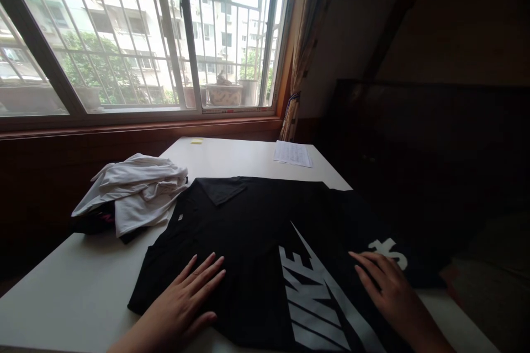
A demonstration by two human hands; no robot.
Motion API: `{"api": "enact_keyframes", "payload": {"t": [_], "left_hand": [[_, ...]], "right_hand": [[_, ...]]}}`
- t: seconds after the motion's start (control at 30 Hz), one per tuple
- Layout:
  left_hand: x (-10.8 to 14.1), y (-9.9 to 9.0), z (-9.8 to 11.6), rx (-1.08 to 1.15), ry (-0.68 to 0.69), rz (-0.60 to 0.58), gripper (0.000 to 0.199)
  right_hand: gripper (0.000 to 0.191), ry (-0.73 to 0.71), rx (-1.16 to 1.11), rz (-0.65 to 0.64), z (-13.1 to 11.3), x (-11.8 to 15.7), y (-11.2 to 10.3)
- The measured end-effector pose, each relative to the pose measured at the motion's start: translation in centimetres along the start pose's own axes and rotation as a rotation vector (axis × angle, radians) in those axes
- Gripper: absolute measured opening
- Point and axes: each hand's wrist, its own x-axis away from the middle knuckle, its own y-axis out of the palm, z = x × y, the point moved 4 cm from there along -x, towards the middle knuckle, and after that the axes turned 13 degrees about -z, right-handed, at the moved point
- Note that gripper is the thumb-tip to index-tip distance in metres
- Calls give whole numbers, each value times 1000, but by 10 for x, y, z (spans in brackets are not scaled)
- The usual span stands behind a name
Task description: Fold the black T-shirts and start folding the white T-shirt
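A black T-shirt (256, 220) with a large grey NIKE print lies spread over the white table (37, 298). On its left part my left hand (188, 295) rests flat, fingers spread and pointing away from me. My right hand (385, 287) is over the right side of the dark cloth, its fingers stretched out beside the print. Next to that hand a white letter-like print (389, 251) shows on dark navy fabric, which seems to be a second garment by or under the T-shirt. Neither hand grips anything.
A heap of white clothing (141, 187) with some black cloth under it sits at the table's left edge. Printed paper sheets (293, 153) and a yellow sticky note (196, 142) lie at the far end. Behind stands a barred window (223, 38) with a tied curtain (292, 105).
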Motion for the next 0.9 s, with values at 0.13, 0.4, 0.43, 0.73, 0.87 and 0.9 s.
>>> {"api": "enact_keyframes", "payload": {"t": [0.13,0.4,0.43,0.73,0.87,0.9], "left_hand": [[39,5,-27,1,-46,16,70],[109,5,-65,47,-140,41,60],[115,6,-69,51,-152,42,60],[127,11,-83,-74,-170,167,57],[122,11,-78,-63,-181,208,52],[121,11,-77,-50,-189,229,50]], "right_hand": [[44,41,35,55,22,30,2],[42,13,50,-123,64,70,3],[40,85,4,-151,66,71,0],[89,607,-546,-380,56,73,-8],[89,678,-581,-342,50,70,-13],[90,693,-589,-334,49,70,-14]]}}
